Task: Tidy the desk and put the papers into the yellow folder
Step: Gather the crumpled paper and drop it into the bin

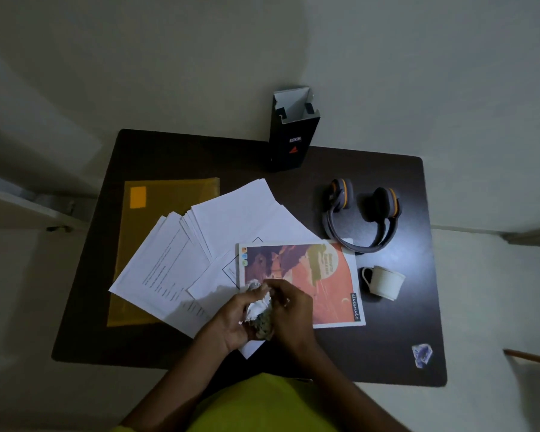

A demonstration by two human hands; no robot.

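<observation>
Papers (206, 244) lie fanned out just beyond and left of the hands, partly covering the yellow folder (166, 194) farther left. Both the left hand (231, 319) and right hand (290, 313) are closed together on a crumpled wad (259, 313) (white and greenish), above a notebook (318, 275) marked "classmate". Headphones (362, 213) and an overturned cup (384, 282) sit to the right.

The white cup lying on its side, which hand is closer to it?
Right. The right hand is just left of the white cup; the left hand sits farther left, beyond it.
</observation>
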